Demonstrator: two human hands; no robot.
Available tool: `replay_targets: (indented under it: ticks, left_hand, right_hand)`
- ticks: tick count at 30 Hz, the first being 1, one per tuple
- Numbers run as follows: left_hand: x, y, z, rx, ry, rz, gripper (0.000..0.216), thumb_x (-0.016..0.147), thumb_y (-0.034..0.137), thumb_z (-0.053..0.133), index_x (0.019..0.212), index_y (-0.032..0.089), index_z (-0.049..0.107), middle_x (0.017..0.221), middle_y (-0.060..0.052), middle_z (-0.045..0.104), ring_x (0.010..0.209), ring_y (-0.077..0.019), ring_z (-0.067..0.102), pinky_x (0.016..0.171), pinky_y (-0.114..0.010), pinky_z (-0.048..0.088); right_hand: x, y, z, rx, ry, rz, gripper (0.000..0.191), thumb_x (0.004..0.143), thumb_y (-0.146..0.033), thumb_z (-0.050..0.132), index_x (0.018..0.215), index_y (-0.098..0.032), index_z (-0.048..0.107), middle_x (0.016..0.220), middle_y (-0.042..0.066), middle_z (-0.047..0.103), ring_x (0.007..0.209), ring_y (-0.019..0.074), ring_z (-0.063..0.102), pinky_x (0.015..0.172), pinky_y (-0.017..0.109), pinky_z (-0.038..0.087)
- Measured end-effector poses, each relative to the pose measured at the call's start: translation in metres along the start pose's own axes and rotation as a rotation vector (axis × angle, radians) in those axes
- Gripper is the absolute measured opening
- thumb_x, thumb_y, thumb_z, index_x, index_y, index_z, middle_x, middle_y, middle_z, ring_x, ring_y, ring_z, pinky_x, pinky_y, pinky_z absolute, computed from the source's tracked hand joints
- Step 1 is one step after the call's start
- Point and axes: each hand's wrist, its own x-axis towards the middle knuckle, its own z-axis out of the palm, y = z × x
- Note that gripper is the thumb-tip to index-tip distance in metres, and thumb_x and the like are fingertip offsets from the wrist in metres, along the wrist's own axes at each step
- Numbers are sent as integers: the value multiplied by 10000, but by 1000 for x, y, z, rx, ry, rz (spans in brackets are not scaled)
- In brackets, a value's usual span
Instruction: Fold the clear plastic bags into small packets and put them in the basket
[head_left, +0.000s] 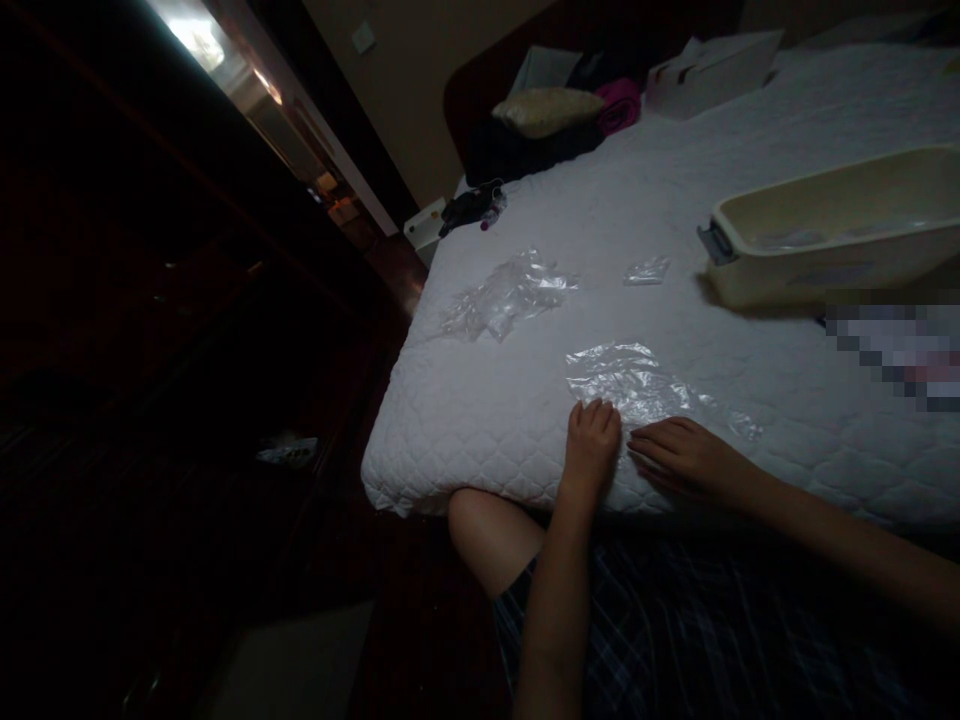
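Observation:
A clear, crinkled plastic bag (626, 375) is spread on the white quilted bed cover close to the bed's near edge. My left hand (592, 445) rests at the bag's lower left corner, its fingers close together and bent over the film. Just to the right, my right hand (686, 458) lies palm down along the bag's near side. Its fingers are stretched out and point left; its thumb is mostly hidden underneath. Farther off lie a loose heap of clear plastic (514, 295) and a small folded clear piece (646, 271).
A cream plastic bin (817, 275) with a grey latch stands on the right of the bed (847, 450). Toward the back are a white box (712, 75), a pale cushion (547, 112) and a rolled magenta cloth (619, 106). Dark items (472, 207) lie at the left corner.

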Motion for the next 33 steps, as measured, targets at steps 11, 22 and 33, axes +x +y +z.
replay_targets:
  ticks: [11,22,33]
  left_hand:
    - [-1,-1,1,-47,22,-21,103,914,193,555,989,170,623,1073,-64,694,1111,-180,604,1048,-409,434]
    - [0,-2,-5,-84,-60,-48,399,873,218,542,1265,152,524,1316,-116,591,1280,-237,499,1113,-462,374]
    - [-1,-1,-3,-88,-23,-71,390,890,241,515,1266,139,532,1346,-113,574,1308,-268,472,1112,-501,372]
  right_hand:
    - [-5,3,2,-72,58,-82,238,912,-123,458,1019,-196,657,986,86,719,881,196,648,812,369,489]
    - [1,-2,8,-135,102,-120,307,890,-74,430,1078,-170,653,1009,112,715,915,207,648,809,378,487]
    - [15,3,-13,119,201,231,213,920,-248,477,971,-197,677,908,83,725,829,203,673,756,350,535]
